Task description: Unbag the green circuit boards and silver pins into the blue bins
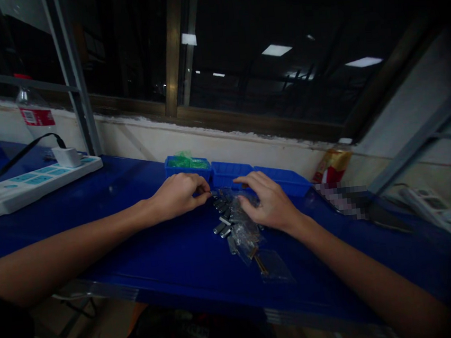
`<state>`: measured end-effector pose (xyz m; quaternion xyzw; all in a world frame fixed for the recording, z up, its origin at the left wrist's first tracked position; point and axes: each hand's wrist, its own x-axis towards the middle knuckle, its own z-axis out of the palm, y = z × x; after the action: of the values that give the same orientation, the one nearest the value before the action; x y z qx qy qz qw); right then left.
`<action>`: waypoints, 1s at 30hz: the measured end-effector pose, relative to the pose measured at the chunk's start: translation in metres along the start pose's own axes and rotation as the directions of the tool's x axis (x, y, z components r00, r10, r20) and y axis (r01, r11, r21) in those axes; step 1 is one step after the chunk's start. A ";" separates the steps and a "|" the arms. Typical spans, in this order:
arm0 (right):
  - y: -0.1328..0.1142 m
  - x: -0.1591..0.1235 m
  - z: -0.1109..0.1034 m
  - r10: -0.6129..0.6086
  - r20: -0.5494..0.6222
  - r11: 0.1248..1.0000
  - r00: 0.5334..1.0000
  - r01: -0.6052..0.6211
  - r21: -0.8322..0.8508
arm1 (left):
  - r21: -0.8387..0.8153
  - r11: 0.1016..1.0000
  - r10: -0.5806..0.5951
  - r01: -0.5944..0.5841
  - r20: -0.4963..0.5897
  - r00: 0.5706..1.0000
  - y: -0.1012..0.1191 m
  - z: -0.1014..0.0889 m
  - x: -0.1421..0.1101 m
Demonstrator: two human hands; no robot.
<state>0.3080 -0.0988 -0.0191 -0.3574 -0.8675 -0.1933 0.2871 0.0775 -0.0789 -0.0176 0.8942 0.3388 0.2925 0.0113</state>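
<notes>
Thumb and fingers of my left hand (182, 194) are pinched together at the left edge of a pile; whatever they hold is too small to name. My right hand (268, 199) hovers over the pile's right side, thumb and fingers apart, with nothing visible between them. Several short metal cylinders (225, 230) lie loose on the blue table (158, 260). Beside and partly over them are clear plastic bags (241, 226). Nearer the front edge lies another small clear bag (277, 267) with thin brass-coloured pieces in it.
Blue bins (232, 173) line the wall behind the pile, one holding green plastic (187, 162). A white power strip (39, 181) with a plugged-in adapter and a red-labelled bottle (36, 113) stand left. A red and gold packet (332, 166) leans at the right.
</notes>
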 end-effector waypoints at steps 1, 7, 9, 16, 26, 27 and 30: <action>-0.006 0.001 0.000 0.002 0.022 1.000 1.000 -0.002 -0.012 | -0.014 1.000 0.021 -0.021 -0.011 1.000 0.002 -0.001 0.000; -0.021 0.001 0.006 -0.071 0.058 0.997 0.996 0.072 -0.015 | -0.160 0.971 0.174 -0.179 -0.045 0.984 0.020 -0.010 -0.004; -0.019 0.001 0.004 -0.107 0.021 0.994 0.994 0.107 0.004 | -0.196 0.962 0.187 -0.191 -0.040 0.981 0.024 -0.012 -0.005; -0.017 -0.001 -0.006 -0.168 -0.093 0.984 0.981 0.173 0.049 | -0.262 0.953 0.153 -0.151 -0.016 0.988 0.022 -0.010 -0.005; -0.019 -0.003 -0.002 -0.163 -0.070 0.987 0.984 0.161 -0.029 | -0.229 0.956 0.186 -0.185 -0.017 0.982 0.021 -0.005 -0.007; -0.019 -0.003 -0.002 -0.160 -0.068 0.987 0.985 0.158 -0.028 | -0.210 0.959 0.194 -0.189 0.001 0.981 0.021 -0.006 -0.007; -0.019 -0.004 -0.002 -0.153 -0.061 0.988 0.986 0.153 -0.020 | -0.127 0.969 0.218 -0.210 0.048 0.975 0.021 -0.005 -0.008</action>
<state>0.2965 -0.1146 -0.0227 -0.2857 -0.8815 -0.2325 0.2955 0.0821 -0.1009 -0.0130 0.9318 0.2216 0.2842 0.0442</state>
